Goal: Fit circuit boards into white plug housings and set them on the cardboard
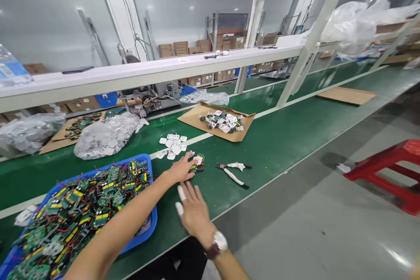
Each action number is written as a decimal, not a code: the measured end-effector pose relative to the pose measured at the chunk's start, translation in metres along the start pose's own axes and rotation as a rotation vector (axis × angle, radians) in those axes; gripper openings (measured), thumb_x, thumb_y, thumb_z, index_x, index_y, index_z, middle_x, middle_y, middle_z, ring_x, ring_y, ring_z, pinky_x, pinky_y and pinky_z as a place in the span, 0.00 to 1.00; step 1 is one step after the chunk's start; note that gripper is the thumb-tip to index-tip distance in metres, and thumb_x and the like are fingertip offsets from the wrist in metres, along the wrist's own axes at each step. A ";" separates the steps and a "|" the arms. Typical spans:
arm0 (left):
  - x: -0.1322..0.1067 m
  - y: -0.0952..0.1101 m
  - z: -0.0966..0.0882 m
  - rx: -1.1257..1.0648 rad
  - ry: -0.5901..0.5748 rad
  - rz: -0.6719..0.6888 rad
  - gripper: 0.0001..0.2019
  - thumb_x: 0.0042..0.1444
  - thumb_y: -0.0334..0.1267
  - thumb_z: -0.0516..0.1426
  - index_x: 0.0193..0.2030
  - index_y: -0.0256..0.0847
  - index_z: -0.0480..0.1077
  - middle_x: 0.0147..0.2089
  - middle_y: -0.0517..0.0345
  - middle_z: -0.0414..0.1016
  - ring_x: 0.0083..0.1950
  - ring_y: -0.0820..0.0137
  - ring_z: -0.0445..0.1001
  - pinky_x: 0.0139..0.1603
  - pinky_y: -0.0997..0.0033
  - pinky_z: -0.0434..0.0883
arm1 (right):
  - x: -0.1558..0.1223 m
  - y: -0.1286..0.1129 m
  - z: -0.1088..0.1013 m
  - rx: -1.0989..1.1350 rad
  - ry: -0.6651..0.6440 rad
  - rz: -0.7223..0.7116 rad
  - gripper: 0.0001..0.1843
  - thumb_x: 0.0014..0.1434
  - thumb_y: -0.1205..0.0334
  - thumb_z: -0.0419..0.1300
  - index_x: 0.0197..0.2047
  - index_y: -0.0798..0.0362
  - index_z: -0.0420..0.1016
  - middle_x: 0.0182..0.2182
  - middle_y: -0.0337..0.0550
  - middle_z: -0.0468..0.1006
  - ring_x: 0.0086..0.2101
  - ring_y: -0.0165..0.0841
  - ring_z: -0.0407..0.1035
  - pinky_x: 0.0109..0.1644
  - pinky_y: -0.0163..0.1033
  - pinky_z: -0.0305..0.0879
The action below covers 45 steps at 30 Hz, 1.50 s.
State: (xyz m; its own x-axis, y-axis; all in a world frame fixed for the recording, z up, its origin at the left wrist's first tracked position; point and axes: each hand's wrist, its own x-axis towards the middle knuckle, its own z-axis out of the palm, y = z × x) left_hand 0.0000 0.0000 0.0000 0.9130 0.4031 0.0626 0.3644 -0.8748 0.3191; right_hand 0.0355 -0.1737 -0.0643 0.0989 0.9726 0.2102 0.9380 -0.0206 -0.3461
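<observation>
My left hand (181,169) reaches over the green work surface, its fingers closed around small green circuit boards (199,158) with yellow parts and a white plastic piece. The fingertips partly hide the boards. My right hand (196,215) lies palm down near the front edge, fingers spread, with white covers on two fingers and a watch at the wrist. It holds nothing. To the right of the hands lie opened pliers (232,172) with white-wrapped handles. Several loose white plastic pieces (173,144) lie just beyond my left hand.
A blue tray (154,218) heaped with wired circuit boards stands at left, under my left forearm. Beyond are a cardboard sheet (238,134) with assembled pieces, a plastic bag (108,135) of white parts and a raised shelf (164,68). Another person's hands (139,107) show behind the shelf.
</observation>
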 end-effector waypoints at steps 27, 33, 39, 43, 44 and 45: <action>-0.011 -0.066 -0.020 -0.507 0.156 -0.272 0.17 0.51 0.39 0.62 0.49 0.42 0.70 0.36 0.61 0.76 0.33 0.66 0.74 0.37 0.67 0.72 | -0.023 0.245 -0.118 -0.263 0.172 0.369 0.23 0.57 0.71 0.48 0.48 0.52 0.80 0.55 0.51 0.78 0.52 0.41 0.74 0.58 0.48 0.70; -0.007 -0.057 -0.039 -0.657 0.256 -0.367 0.20 0.53 0.44 0.61 0.51 0.39 0.68 0.41 0.56 0.77 0.28 0.71 0.73 0.27 0.71 0.72 | 0.015 0.232 -0.140 -0.258 0.230 0.390 0.27 0.61 0.71 0.43 0.57 0.68 0.73 0.54 0.71 0.75 0.53 0.52 0.72 0.59 0.62 0.65; 0.020 -0.046 -0.051 -0.632 0.315 -0.429 0.20 0.52 0.42 0.63 0.50 0.37 0.68 0.39 0.55 0.77 0.24 0.75 0.71 0.23 0.75 0.67 | 0.033 0.051 -0.049 -0.011 -0.062 -0.346 0.28 0.66 0.48 0.54 0.67 0.42 0.67 0.65 0.38 0.69 0.67 0.34 0.57 0.70 0.43 0.54; 0.044 -0.035 -0.042 -0.538 0.278 -0.424 0.19 0.53 0.38 0.63 0.51 0.37 0.68 0.42 0.55 0.78 0.23 0.74 0.71 0.24 0.74 0.67 | 0.065 0.008 -0.011 0.037 -0.174 -0.415 0.30 0.69 0.40 0.49 0.68 0.43 0.65 0.70 0.35 0.61 0.70 0.32 0.49 0.73 0.43 0.46; 0.048 -0.033 -0.038 -0.506 0.265 -0.415 0.19 0.52 0.37 0.63 0.50 0.38 0.69 0.42 0.56 0.78 0.25 0.72 0.73 0.27 0.73 0.69 | 0.072 0.017 -0.011 0.021 -0.147 -0.336 0.30 0.69 0.41 0.50 0.68 0.45 0.65 0.70 0.36 0.61 0.70 0.33 0.50 0.73 0.43 0.46; 0.052 -0.032 -0.034 -0.473 0.251 -0.402 0.19 0.51 0.36 0.64 0.50 0.39 0.70 0.41 0.57 0.78 0.28 0.70 0.74 0.30 0.72 0.70 | 0.075 0.032 -0.015 0.003 -0.112 -0.249 0.30 0.69 0.42 0.51 0.68 0.46 0.64 0.70 0.38 0.61 0.70 0.34 0.50 0.73 0.44 0.47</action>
State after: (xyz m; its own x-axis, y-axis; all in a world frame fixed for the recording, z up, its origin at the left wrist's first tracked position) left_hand 0.0296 0.0582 0.0255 0.6318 0.7734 0.0524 0.4953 -0.4548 0.7402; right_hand 0.0783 -0.1048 -0.0456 -0.1721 0.9673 0.1864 0.9277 0.2228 -0.2995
